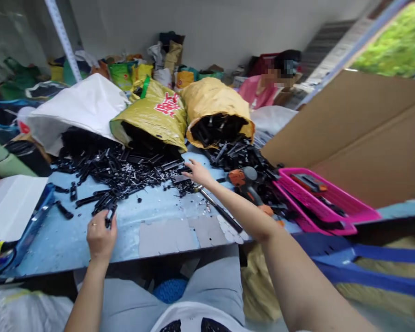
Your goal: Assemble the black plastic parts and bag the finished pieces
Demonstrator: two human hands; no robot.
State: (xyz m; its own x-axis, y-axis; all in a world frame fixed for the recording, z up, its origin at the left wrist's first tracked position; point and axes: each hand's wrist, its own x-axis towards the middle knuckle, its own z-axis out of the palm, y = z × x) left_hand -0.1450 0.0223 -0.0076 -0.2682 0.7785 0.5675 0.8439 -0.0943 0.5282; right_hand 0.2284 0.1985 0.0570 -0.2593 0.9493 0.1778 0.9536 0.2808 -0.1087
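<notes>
My left hand [102,234] is closed around a black plastic part [109,215] near the table's front left. Further black parts [98,198] lie just beyond it. My right hand [199,173] is stretched out over the middle of the table, fingers apart, beside a heap of small black pieces and screws [134,173]; no object shows in it. Under my right forearm lies a hammer [223,212], its head partly hidden. Right of that forearm rests an orange and black cordless drill [244,180].
A white sack [79,101], a yellow-green sack [152,115] and a tan sack [214,97] spill black parts onto the blue tabletop [127,240]. Pink baskets [346,203] and a cardboard sheet [352,138] stand right. A person [259,90] sits behind.
</notes>
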